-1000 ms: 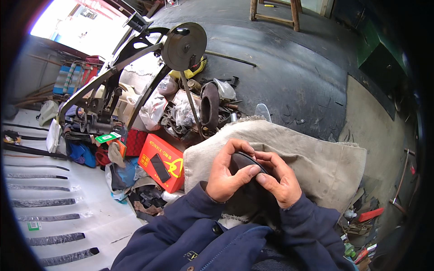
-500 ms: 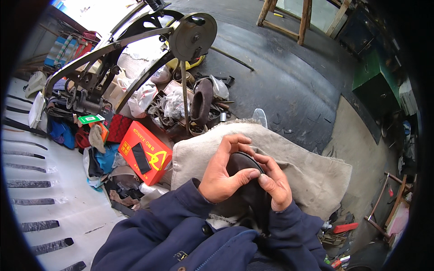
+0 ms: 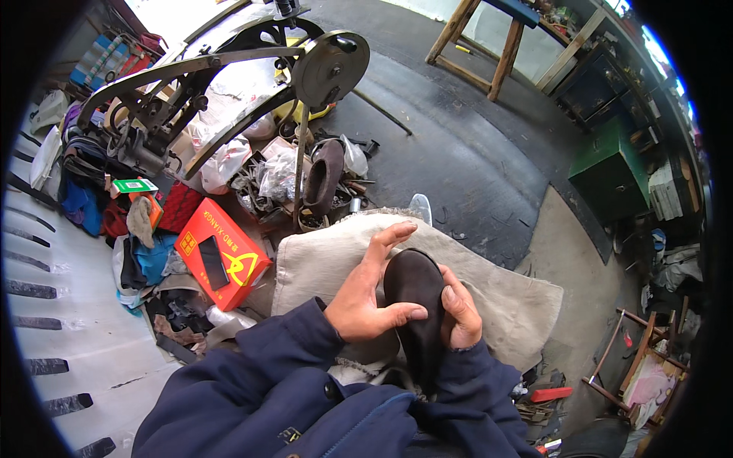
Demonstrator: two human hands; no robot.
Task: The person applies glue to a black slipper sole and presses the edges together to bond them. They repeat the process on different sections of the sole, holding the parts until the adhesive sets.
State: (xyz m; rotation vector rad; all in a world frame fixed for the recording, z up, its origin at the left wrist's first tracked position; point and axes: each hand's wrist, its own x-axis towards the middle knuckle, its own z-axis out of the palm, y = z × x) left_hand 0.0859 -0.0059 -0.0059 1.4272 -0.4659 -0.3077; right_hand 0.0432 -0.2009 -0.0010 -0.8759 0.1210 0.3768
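A smooth black shoe (image 3: pixel 416 294) stands tilted over my lap, its rounded end pointing up and away from me. My right hand (image 3: pixel 460 313) grips its right edge, thumb on the near face and fingers curled around the side. On the left, my left hand (image 3: pixel 366 301) holds the shoe more loosely. Its thumb presses across the front face while the index finger stretches up past the rounded end; the other fingers are partly hidden. Beneath the shoe, a beige cloth (image 3: pixel 496 294) covers my lap. The shoe's lower part disappears between my sleeves.
A hand-cranked metal sewing machine (image 3: pixel 229 84) with a round wheel stands at the far left. Below it lie a red box (image 3: pixel 248 259) carrying a dark flat piece (image 3: pixel 213 263), a dark loose shoe (image 3: pixel 324 177), and rags. A wooden stool (image 3: pixel 504 57) and green cabinet (image 3: pixel 611 172) stand beyond.
The shoe has turned so its broad smooth face shows instead of its edge. My thumbs have moved apart, and my left index finger has straightened. The whole view has shifted slightly.
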